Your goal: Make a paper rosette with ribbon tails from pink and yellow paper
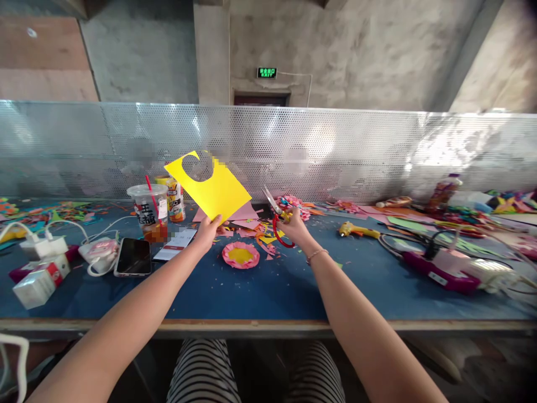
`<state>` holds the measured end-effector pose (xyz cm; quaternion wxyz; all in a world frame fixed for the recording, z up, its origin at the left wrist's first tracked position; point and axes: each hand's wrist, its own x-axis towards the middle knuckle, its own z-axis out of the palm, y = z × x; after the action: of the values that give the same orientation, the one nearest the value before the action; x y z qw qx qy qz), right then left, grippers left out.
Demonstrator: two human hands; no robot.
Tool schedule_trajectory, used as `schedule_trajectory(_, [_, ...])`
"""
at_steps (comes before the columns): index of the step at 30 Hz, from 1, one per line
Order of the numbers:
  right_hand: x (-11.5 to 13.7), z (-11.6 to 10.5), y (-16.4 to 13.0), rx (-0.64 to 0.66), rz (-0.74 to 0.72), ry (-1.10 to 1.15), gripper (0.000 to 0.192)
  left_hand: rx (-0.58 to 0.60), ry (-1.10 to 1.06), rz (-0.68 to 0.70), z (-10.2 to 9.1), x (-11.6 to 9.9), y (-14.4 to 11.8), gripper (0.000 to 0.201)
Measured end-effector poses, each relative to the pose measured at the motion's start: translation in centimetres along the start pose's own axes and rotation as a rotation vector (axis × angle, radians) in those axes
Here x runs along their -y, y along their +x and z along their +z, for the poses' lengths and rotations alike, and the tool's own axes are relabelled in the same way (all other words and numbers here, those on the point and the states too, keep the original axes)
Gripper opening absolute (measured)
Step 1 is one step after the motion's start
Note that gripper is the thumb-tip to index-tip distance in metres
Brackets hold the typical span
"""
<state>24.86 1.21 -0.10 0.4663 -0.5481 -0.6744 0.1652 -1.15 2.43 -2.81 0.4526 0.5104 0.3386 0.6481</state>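
The left hand (208,232) is closed on the near end of a yellow sheet (220,196), holding it tilted up above the surface (268,296); a rounded piece is missing from the sheet's far end. The right hand (296,226) is curled around the grips of red-handled scissors (272,202) — blades pointing up and away, apart from the sheet. Between the two hands and nearer the person, a pink-rimmed disc (240,256) with a yellow middle lies on the surface.

Which fingers sit in the scissors' loops is hidden by the right hand itself. A pixelated patch blurs the sheet's upper right edge, and the sheet covers part of the pink paper (250,210) behind it. Both forearms and the striped legs (203,372) — dim below the surface — are cut off at the bottom.
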Motion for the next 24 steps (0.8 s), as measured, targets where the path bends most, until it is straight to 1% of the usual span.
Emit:
schedule_trajectory(3, [0.5, 0.9, -0.5, 0.067, -0.060, 0.178, 0.044, 0.017, -0.042, 0.006, 0.0, -0.1, -0.1, 0.035])
schedule_trajectory(6, [0.9, 1.2, -1.0, 0.199, -0.085, 0.223, 0.040, 0.031, -0.061, 0.008, -0.1, -0.2, -0.1, 0.035])
schedule_trajectory(10, [1.5, 1.5, -1.6, 0.303, -0.121, 0.233, 0.038, 0.060, -0.061, -0.008, 0.1, -0.4, -0.3, 0.034])
schedule_trajectory(14, [2.1, 2.1, -2.1, 0.314, -0.143, 0.222, 0.037, 0.101, -0.075, -0.044, 0.6, -0.7, -0.8, 0.035])
schedule_trajectory(19, [2.7, 2.5, -2.6, 0.298, -0.144, 0.280, 0.036, 0.135, -0.046, -0.065, 0.9, -0.8, -1.2, 0.034])
schedule_trajectory(24, [2.7, 2.5, -2.6, 0.286, -0.157, 0.263, 0.035, 0.138, -0.028, -0.060, 0.9, -0.8, -1.1, 0.035])
